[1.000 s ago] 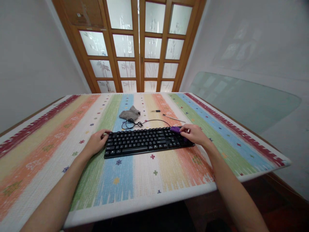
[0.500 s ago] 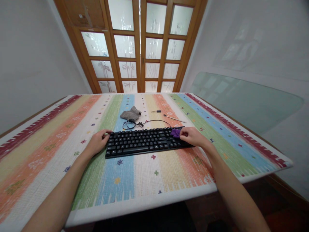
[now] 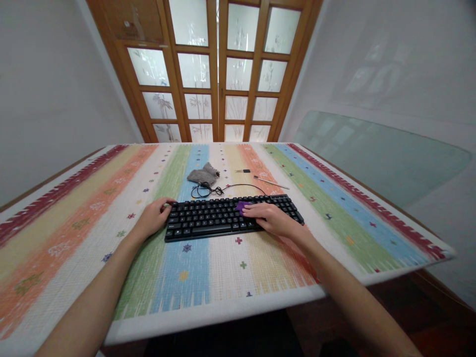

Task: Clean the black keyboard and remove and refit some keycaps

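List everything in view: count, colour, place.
keyboard: 1, black, on tablecloth
cloth: 1, purple, on keyboard
crumpled fabric: 1, grey, behind keyboard
cable: 1, black, behind keyboard
pronged tool: 1, black and pale, behind cable
brush: 1, pale, right of pronged tool
tablecloth: 1, multicoloured, beneath keyboard
glazed doors: 2+, brown, far end
walls: 2, whitish, both sides
panel: 1, pale green, right
forearms: 2, foreground
left hand: 1, keyboard's left end
right hand: 1, on cloth

Purple cloth [image 3: 240, 206] atop black keyboard [image 3: 208, 220]
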Demonstrator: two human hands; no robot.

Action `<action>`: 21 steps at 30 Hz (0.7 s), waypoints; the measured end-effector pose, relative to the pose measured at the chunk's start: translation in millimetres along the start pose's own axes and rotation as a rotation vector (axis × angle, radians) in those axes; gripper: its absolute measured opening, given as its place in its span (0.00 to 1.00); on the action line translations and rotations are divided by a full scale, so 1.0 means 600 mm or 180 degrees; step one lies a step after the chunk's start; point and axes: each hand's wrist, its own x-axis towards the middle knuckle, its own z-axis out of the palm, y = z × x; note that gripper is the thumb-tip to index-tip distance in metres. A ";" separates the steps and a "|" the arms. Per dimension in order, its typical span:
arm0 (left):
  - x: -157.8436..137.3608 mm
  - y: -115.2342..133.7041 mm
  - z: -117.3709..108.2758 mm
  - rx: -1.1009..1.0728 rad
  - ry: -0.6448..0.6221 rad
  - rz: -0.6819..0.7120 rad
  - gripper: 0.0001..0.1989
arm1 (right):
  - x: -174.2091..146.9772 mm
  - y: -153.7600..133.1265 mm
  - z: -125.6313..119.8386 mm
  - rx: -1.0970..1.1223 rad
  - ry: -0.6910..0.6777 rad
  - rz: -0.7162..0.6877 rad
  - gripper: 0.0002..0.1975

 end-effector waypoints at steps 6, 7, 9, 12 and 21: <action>-0.001 0.001 0.000 -0.0035 -0.0003 0.0000 0.21 | -0.012 0.005 -0.015 -0.0471 0.0102 0.0260 0.27; -0.001 0.001 0.000 -0.0033 -0.0001 -0.0001 0.21 | -0.014 0.005 -0.019 -0.0503 0.0123 0.0322 0.27; -0.001 0.000 0.000 -0.0032 0.0003 -0.0001 0.21 | -0.019 0.005 -0.026 -0.0505 0.0150 0.0434 0.25; 0.000 -0.001 0.001 -0.0029 0.0020 -0.0013 0.21 | -0.027 0.006 -0.029 -0.0475 0.0238 0.0576 0.21; 0.001 -0.005 0.003 -0.0044 0.0018 0.0018 0.20 | -0.011 -0.010 -0.032 -0.0295 0.0857 0.0676 0.10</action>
